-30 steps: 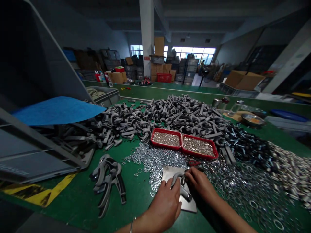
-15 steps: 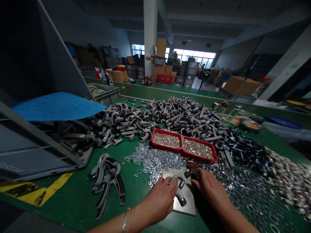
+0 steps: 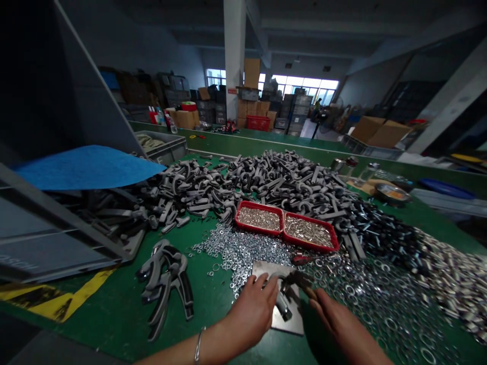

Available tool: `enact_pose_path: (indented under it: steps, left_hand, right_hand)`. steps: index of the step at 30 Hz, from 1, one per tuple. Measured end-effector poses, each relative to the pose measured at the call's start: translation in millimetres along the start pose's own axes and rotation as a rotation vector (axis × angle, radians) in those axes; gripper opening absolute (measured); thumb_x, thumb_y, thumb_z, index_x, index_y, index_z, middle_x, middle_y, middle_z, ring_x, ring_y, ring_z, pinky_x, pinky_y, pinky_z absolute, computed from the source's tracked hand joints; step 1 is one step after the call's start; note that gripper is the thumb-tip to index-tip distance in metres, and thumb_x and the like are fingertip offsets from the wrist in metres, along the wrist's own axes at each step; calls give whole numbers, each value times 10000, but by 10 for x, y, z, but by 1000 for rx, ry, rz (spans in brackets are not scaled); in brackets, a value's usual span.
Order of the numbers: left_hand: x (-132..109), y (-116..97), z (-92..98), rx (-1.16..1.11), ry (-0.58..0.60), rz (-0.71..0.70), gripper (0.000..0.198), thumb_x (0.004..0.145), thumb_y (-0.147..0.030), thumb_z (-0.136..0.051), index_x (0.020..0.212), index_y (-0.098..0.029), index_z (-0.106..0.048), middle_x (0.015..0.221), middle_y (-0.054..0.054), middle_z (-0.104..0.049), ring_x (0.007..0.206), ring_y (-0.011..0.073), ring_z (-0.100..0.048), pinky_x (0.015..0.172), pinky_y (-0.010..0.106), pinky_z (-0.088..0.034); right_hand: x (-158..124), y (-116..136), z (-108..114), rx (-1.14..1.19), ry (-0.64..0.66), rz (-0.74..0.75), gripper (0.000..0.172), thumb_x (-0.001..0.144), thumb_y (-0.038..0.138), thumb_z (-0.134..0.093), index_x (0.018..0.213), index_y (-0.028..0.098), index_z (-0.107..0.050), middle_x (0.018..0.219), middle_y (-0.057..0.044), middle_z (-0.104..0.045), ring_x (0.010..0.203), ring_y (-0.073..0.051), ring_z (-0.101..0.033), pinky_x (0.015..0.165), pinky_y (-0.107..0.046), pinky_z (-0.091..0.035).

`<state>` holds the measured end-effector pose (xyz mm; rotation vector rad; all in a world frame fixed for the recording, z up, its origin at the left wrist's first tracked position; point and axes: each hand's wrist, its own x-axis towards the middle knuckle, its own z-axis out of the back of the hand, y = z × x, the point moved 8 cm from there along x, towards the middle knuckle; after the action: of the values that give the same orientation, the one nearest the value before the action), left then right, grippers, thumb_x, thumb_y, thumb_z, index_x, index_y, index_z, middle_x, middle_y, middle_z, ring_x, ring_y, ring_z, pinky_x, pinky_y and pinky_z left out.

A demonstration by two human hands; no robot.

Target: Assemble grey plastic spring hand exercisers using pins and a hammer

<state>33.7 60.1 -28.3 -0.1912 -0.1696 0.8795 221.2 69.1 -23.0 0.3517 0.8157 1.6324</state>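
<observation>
My left hand (image 3: 251, 313) rests on a small metal plate (image 3: 292, 322) at the near edge of the green table, fingers curled on a grey curved handle part (image 3: 281, 304) that lies on the plate. My right hand (image 3: 335, 319) is closed round a dark tool (image 3: 299, 278), whose head hangs just above the grey part. A red-handled tool (image 3: 302, 259) lies just beyond the plate among loose washers.
A red two-compartment tray (image 3: 285, 221) of small metal pieces sits beyond the plate. Heaps of grey handle parts (image 3: 266, 182), shiny washers (image 3: 243, 251) and dark parts (image 3: 380, 233) cover the table. Several assembled grips (image 3: 165, 284) lie at left beside a tipped grey bin (image 3: 57, 243).
My right hand has drawn back toward me and lifted a dark tool over the grey part. My left hand stays on the part and plate.
</observation>
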Motion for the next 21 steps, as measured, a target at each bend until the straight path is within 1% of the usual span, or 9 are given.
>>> enact_pose_path:
  steps: [3, 7, 9, 12, 14, 15, 18, 19, 21]
  left_hand:
    - [-35, 87, -50, -99, -41, 131, 633, 886, -156, -479, 1499, -190, -324, 1481, 134, -458, 1327, 315, -427, 1123, 522, -348]
    - [-60, 150, -98, -217, -71, 210, 940, 816, -143, -556, 1553, -110, 26, 1445, 199, -458, 1313, 315, -436, 1134, 505, -354]
    - [-51, 162, -84, -217, -81, 227, 989, 801, -150, -574, 1544, -89, 76, 1402, 216, -486, 1268, 326, -470, 1109, 517, -379]
    - [5, 133, 0, -229, -91, 167, 897, 797, -153, -570, 1551, -132, -83, 1346, 189, -537, 1227, 323, -502, 1089, 525, -393]
    - [55, 161, 85, -322, -104, 156, 780, 809, -184, -577, 1517, -187, -251, 1309, 148, -575, 1216, 308, -522, 1081, 501, -405]
    - [80, 203, 104, -426, -91, 182, 730, 826, -211, -575, 1500, -207, -295, 1268, 127, -606, 1179, 287, -557, 1053, 469, -437]
    - [121, 372, 73, -757, -37, 339, 696, 876, -272, -554, 1507, -211, -269, 1188, 98, -656, 1058, 219, -641, 941, 370, -520]
    - [121, 423, 72, -776, -51, 375, 713, 865, -259, -567, 1509, -201, -265, 1232, 109, -638, 1101, 222, -626, 966, 374, -509]
    - [102, 492, 110, -652, -127, 381, 677, 817, -189, -596, 1457, -185, -376, 1354, 133, -562, 1262, 256, -522, 1090, 428, -414]
  right_hand:
    - [-15, 134, -60, 9, 52, -5, 335, 992, 493, -337, 994, 266, -584, 926, -87, -738, 825, -264, -692, 755, -340, -500]
    - [-8, 313, -139, -14, 81, 11, 343, 978, 527, -382, 1029, 275, -609, 984, -84, -747, 860, -270, -697, 758, -346, -491]
    - [-15, 323, -225, -9, 135, 6, 346, 953, 546, -435, 989, 265, -634, 923, -80, -751, 822, -276, -697, 742, -356, -490]
    - [-53, 162, -259, 230, 131, -43, 413, 944, 595, -413, 987, 258, -649, 858, -51, -729, 760, -242, -679, 680, -327, -501]
    - [-98, -134, -198, 349, 74, -193, 504, 948, 642, -327, 1043, 256, -636, 747, -31, -698, 611, -222, -642, 538, -307, -477]
    - [-121, -283, -148, 328, 55, -254, 532, 947, 651, -299, 1041, 250, -636, 697, -27, -681, 555, -219, -621, 494, -307, -458]
    - [-93, -533, 133, -31, -37, -257, 493, 939, 633, -353, 867, 241, -645, 683, -56, -676, 582, -244, -634, 551, -348, -477]
    - [-42, -519, 246, -181, -104, -204, 453, 937, 608, -392, 812, 241, -627, 739, -74, -686, 641, -256, -648, 604, -366, -491]
    - [107, -355, 415, -422, -269, -48, 365, 954, 524, -427, 820, 232, -601, 868, -108, -682, 759, -276, -652, 683, -390, -503]
